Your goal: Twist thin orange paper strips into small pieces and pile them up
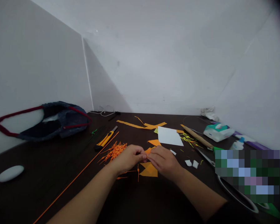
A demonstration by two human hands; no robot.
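Observation:
My left hand (133, 157) and my right hand (163, 159) meet at their fingertips over the dark table. Both are closed in a pinch on a small orange paper piece (148, 151), mostly hidden by the fingers. Just below them lie yellow-orange paper cutouts (149, 170) with pointed ends. Beside these is a thin orange strip with a knot-like middle (138, 173). A heap of similar thin orange strips (115, 151) spreads to the left of my left hand. Another orange paper piece (154, 142) rests behind the hands.
A yellow utility knife (105, 139) and a long orange stick (77, 174) lie left. Behind are a white sheet (170, 136) and orange paper scraps (151, 125). Scissors (235, 193), a wooden-handled tool (198, 137) and a tissue pack (218, 132) are right; a bag (72, 127) stands far left.

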